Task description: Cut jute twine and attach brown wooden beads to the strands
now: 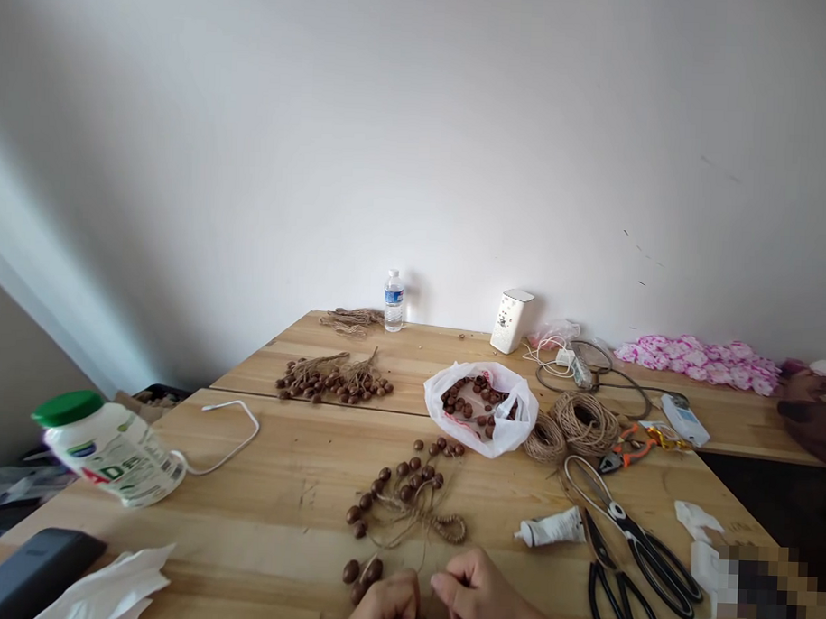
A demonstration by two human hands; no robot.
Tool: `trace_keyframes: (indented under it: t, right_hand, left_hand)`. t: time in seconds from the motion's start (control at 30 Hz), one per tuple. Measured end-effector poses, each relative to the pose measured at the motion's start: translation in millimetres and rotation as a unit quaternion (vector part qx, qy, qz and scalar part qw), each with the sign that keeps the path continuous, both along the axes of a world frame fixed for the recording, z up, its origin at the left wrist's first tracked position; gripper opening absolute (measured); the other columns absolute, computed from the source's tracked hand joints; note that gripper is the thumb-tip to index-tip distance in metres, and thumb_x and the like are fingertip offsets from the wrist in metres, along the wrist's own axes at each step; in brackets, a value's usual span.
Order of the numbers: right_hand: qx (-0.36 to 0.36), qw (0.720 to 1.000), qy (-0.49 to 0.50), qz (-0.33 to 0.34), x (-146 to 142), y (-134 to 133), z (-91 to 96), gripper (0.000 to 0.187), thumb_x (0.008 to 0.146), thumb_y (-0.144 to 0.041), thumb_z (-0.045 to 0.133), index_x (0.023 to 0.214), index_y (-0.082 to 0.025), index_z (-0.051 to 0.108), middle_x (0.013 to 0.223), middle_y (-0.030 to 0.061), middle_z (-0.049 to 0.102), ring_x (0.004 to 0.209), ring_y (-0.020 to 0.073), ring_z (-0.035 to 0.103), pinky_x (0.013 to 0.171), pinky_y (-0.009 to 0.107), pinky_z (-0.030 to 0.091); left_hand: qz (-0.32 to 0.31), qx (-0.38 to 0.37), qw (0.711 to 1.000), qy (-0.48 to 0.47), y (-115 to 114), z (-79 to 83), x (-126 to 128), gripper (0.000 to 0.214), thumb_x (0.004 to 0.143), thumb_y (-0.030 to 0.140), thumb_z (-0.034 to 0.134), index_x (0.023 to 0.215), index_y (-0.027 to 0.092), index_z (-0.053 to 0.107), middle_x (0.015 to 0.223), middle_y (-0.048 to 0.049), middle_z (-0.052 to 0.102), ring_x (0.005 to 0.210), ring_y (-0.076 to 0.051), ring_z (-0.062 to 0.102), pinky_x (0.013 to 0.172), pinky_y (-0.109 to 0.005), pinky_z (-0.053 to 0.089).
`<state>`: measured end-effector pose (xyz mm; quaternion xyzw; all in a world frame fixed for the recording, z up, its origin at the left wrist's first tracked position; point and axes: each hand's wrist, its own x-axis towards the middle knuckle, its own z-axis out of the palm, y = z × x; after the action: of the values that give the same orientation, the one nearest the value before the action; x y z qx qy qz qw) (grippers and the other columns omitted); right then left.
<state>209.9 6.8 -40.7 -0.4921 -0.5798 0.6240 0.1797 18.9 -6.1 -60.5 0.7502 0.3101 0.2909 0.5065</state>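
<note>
My left hand [390, 603] is closed at the bottom edge, with round brown nut-like balls [363, 572] just beside it. Close by, my right hand [479, 593] is closed too, its thumb pressed against curled fingers. What either hand holds is hidden by the fingers. A thin strand runs down toward the gap between them. Ahead lies a bundle of twine [405, 523] with a braided loop [448, 527] and several brown balls [415, 480] tied to its ends. Farther off, a white plastic bag [513, 439] stands open with loose brown balls inside.
Scissors [654, 557], a white tube [553, 527], pliers [626, 454] and twine coils [585, 424] lie at right. Tied ball bunches [336, 379], a water bottle [393, 304] and a white box [513, 322] are behind. A green-lidded jar [120, 453] stands left.
</note>
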Motion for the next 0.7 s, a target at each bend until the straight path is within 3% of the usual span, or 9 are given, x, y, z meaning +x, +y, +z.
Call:
trace_keyframes:
  t: [0.33, 0.7]
  right_hand:
    - [0.011, 0.999, 0.042, 0.010, 4, 1, 8.8, 0.059, 0.073, -0.067, 0.052, 0.043, -0.018, 0.040, 0.035, -0.0044, 0.043, 0.027, 0.0053, 0.042, 0.024, 0.014, 0.021]
    - [0.007, 0.999, 0.044, 0.014, 5, 4, 10.9, 0.054, 0.075, -0.063, 0.055, 0.050, -0.017, 0.043, 0.037, -0.0055, 0.045, 0.031, 0.0075, 0.049, 0.026, 0.014, 0.026]
  left_hand:
    - [0.042, 0.006, 0.999, 0.021, -7, 8.4, 6, 0.031, 0.073, 0.009, 0.053, 0.058, 0.021, 0.029, 0.068, -0.0004, 0.045, 0.064, -0.012, 0.043, 0.061, -0.024, 0.034]
    - [0.083, -0.006, 0.997, -0.001, -13, 14.6, 7, 0.031, 0.076, 0.011, 0.052, 0.058, 0.021, 0.028, 0.066, 0.0005, 0.046, 0.064, -0.012, 0.043, 0.063, -0.024, 0.035]
